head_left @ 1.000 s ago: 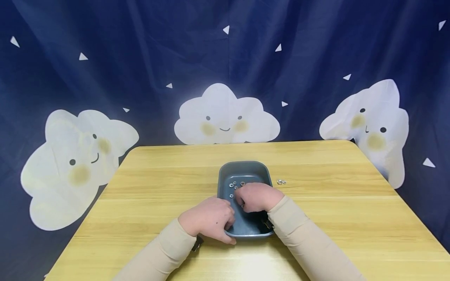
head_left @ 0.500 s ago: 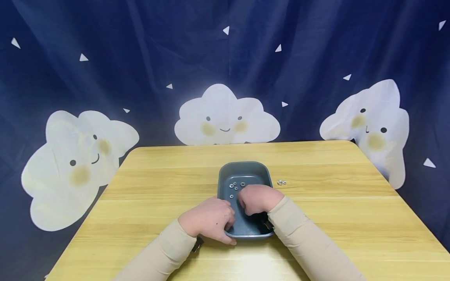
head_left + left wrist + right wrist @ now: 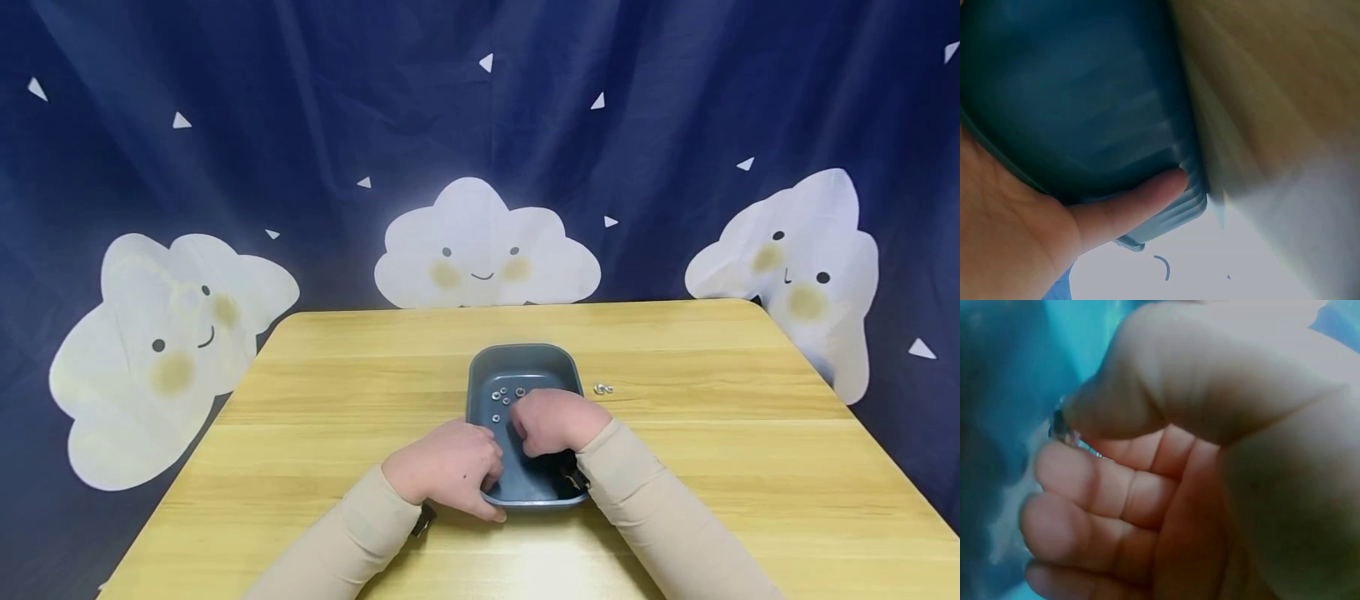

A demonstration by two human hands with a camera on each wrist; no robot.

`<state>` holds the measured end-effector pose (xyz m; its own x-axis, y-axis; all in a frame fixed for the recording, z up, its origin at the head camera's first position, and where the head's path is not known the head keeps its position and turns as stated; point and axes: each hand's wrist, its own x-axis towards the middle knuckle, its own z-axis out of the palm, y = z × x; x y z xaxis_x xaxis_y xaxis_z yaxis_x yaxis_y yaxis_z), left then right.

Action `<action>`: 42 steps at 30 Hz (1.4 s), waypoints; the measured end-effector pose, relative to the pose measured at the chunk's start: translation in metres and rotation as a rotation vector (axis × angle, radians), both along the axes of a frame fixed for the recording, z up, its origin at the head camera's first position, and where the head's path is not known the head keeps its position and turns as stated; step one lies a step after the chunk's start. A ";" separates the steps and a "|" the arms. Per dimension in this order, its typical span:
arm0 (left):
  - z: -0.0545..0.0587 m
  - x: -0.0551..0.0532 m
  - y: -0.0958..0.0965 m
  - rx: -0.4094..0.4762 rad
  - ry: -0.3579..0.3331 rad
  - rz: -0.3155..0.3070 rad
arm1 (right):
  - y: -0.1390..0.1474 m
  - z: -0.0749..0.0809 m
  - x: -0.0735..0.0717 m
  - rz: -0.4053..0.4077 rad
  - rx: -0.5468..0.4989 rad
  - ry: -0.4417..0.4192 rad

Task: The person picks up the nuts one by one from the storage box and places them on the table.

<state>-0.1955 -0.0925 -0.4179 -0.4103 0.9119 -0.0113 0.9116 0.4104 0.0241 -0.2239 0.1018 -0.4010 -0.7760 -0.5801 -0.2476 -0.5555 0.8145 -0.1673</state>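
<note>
A blue-grey plastic tray [image 3: 527,504] stands on the table. At its near left corner my left hand [image 3: 450,467] grips the wall, fingers over the inside and thumb outside; the left wrist view shows the thumb [image 3: 1138,206] along the outer wall. My right hand [image 3: 558,421] is down inside the tray, fingers curled. In the right wrist view its thumb and index finger pinch a small shiny metal nut [image 3: 1059,428], mostly hidden by the fingertips. Several small metal nuts [image 3: 496,396] lie on the tray floor, left of the right hand.
A few more small nuts [image 3: 600,389] lie on the wooden table [image 3: 360,383], just right of the tray. Behind the table hangs a dark blue curtain [image 3: 315,150] with white clouds.
The right hand has shifted slightly inside the tray, its fingertips drawn a little away from the loose nuts. The left hand keeps its grip on the tray.
</note>
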 end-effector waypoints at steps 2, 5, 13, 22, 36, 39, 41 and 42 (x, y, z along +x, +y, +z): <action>0.000 0.000 0.000 -0.002 0.001 0.001 | 0.001 0.001 0.000 0.000 -0.007 0.008; 0.000 0.000 0.000 -0.006 0.005 0.004 | 0.003 0.002 -0.001 -0.003 -0.017 0.014; 0.000 0.000 0.000 0.005 0.001 0.001 | 0.005 0.006 0.000 0.022 -0.051 0.058; 0.002 0.001 0.002 -0.029 0.003 0.016 | 0.013 0.033 0.011 0.001 -0.126 0.071; -0.001 0.000 0.001 -0.022 0.013 0.016 | 0.041 0.053 0.011 -0.022 -0.247 0.128; -0.001 0.000 0.001 -0.025 0.013 0.021 | 0.047 0.054 0.008 -0.046 -0.235 0.124; 0.000 0.000 0.001 -0.028 0.015 0.024 | 0.051 0.054 0.006 -0.060 -0.228 0.117; 0.000 0.000 0.001 -0.028 0.016 0.025 | 0.052 0.054 0.006 -0.066 -0.224 0.115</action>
<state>-0.1952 -0.0917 -0.4180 -0.4331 0.9008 -0.0301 0.9013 0.4332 -0.0024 -0.2183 0.1540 -0.3467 -0.8294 -0.5580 -0.0263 -0.5286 0.7992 -0.2863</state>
